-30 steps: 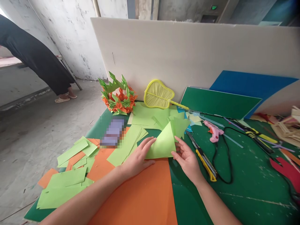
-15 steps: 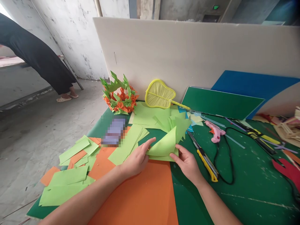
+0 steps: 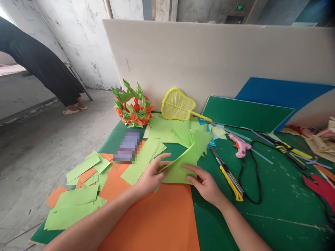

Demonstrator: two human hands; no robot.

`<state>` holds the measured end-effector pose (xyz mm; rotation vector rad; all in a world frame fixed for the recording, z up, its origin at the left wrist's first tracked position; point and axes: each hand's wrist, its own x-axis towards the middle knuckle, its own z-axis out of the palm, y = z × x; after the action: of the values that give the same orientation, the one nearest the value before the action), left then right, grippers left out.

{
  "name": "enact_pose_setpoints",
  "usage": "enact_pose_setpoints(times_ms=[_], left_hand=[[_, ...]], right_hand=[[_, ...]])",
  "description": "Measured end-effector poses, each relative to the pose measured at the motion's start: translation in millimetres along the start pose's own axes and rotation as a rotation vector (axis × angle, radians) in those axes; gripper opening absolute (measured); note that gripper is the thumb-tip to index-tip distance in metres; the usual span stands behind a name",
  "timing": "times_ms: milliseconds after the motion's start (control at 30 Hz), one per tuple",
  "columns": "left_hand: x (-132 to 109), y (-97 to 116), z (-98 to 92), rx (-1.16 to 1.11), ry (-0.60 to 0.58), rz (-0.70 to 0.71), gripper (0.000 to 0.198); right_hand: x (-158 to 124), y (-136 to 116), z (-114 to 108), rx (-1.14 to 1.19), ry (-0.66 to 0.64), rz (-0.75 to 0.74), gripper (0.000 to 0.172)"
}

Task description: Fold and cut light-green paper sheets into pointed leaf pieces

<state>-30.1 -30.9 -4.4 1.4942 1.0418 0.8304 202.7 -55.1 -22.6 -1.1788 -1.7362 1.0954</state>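
Between my hands is a light green sheet of paper (image 3: 180,170), raised above the table and bent along a diagonal. My left hand (image 3: 153,173) grips its left edge, with the fingers partly behind the paper. At the right side, my right hand (image 3: 205,183) pinches the sheet, its index finger lying across the near face. Beneath them lies a large orange sheet (image 3: 154,216). Just beyond stand out folded green paper pieces (image 3: 200,139), and a strip stack of green paper (image 3: 141,162) lies to the left.
A yellow utility knife (image 3: 230,181) and a pink glue gun (image 3: 240,145) with a black cord lie right. Behind are a green-and-orange folded-paper ring (image 3: 134,111) and a yellow fan (image 3: 178,104). Green paper rectangles (image 3: 75,197) lie left. A person (image 3: 44,66) leans over another table.
The green sheet has turned, its broad face now towards me. My right index finger has moved onto that face, and my left fingers have shifted along the left edge.
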Motion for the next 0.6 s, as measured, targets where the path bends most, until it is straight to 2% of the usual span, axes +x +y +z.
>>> enact_pose_setpoints(times_ms=[200, 333, 467, 600], left_hand=[[5.2, 2.3, -2.4, -0.349, 0.085, -0.218, 0.060], [6.2, 4.7, -4.3, -0.517, 0.108, -0.327, 0.055], [6.8, 10.0, -4.5, -0.583, 0.126, -0.385, 0.045], [7.8, 6.9, -4.2, -0.598, 0.121, -0.358, 0.037]], right_hand=[[-1.0, -6.3, 0.4, -0.043, -0.072, 0.033, 0.039], [-0.4, -6.1, -1.7, -0.038, -0.074, 0.047, 0.040], [1.8, -5.7, -3.2, -0.008, -0.044, 0.032, 0.038], [4.6, -6.4, -4.2, 0.023, -0.023, 0.035, 0.039]])
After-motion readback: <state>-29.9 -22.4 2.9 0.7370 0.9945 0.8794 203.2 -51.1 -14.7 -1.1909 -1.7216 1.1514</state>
